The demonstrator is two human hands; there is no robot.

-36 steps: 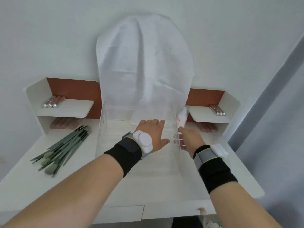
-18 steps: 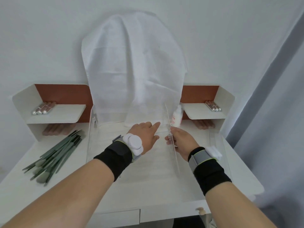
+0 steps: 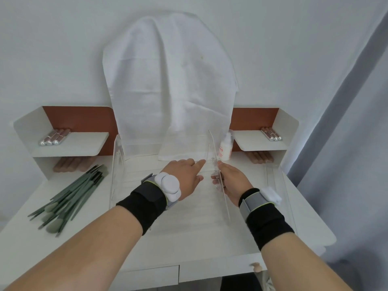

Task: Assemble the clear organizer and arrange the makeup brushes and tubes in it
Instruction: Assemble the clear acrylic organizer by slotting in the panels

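1. Organizer (image 3: 168, 181): it lies in clear pieces at the middle of the white surface (image 3: 189, 244), between both forearms. A grooved base lies flat, and a clear wall (image 3: 117, 164) stands at its left edge.
2. The right hand (image 3: 231, 181) pinches an upright clear panel (image 3: 218, 177), fingers closed on its lower part. Compared with a second ago, this panel sits further left over the base and looks more upright.
3. The left hand (image 3: 184, 175) holds nothing. Its fingers are loosely spread, and the forefinger now points at the panel's far end, nearly touching it; a second ago the hand lay flat on the base.
4. This suggests the panel is being lined up with a groove, so assembly is at an early stage.
5. Another clear piece (image 3: 275, 181) lies apart on the right.
6. Green brushes (image 3: 69, 198) lie heaped on the left of the surface, not yet sorted.
7. Tubes (image 3: 53, 137) rest on the left shelf, and more tubes (image 3: 271, 134) on the right shelf.
8. A small white bottle (image 3: 225, 148) stands just behind the panel.
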